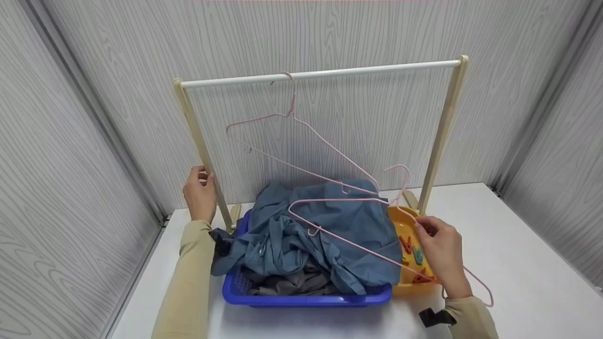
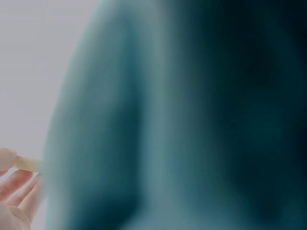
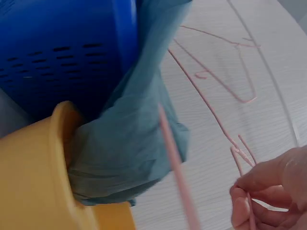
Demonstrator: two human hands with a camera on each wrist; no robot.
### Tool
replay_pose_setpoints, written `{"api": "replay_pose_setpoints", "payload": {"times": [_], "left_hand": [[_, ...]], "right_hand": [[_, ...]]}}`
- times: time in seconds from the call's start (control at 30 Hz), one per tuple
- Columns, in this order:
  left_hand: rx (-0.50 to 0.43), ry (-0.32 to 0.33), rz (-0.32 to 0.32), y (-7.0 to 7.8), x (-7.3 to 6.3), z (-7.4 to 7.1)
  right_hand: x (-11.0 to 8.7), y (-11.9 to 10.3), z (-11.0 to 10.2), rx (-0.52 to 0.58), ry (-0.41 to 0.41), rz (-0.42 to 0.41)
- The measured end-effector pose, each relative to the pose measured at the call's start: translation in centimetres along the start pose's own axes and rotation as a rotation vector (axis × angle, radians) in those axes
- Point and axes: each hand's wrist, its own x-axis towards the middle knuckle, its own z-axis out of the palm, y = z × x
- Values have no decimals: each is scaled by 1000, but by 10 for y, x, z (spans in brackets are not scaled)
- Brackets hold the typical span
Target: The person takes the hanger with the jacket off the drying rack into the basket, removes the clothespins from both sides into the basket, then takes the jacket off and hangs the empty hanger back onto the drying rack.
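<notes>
A pink wire hanger [image 1: 351, 199] is pinched by its sloping shoulder between the thumb and fingers of my right hand [image 1: 442, 247]. It is held in front of the clothes, hook up; the right wrist view shows the fingertips on the wire [image 3: 253, 218]. My left hand [image 1: 200, 195] holds the left wooden post [image 1: 200, 141] of a small clothes rack, fingers curled at it. From the rack's white rail [image 1: 358, 71] hangs a second pink hanger [image 1: 325, 140] with nothing on it. Close blue-green cloth [image 2: 129, 120] fills most of the left wrist view.
A blue basket [image 1: 308, 300] full of crumpled blue clothing [image 1: 351, 230] and a dark grey garment [image 1: 301, 281] stands under the rack. Beside it, an orange tray [image 1: 405, 288] holds several coloured clothespins [image 1: 418, 254]. Wood-grain panels [image 1: 330, 33] enclose the white table [image 1: 509, 235].
</notes>
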Motion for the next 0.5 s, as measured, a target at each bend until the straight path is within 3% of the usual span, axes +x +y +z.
{"api": "replay_pose_setpoints", "payload": {"times": [0.2, 0.5], "left_hand": [[17, 5, -2, 2, 4, -3], [26, -51, -15, -2, -1, -1]], "right_hand": [[29, -2, 4, 85, -12, -40], [68, -31, -13, -22, 130, -306]]}}
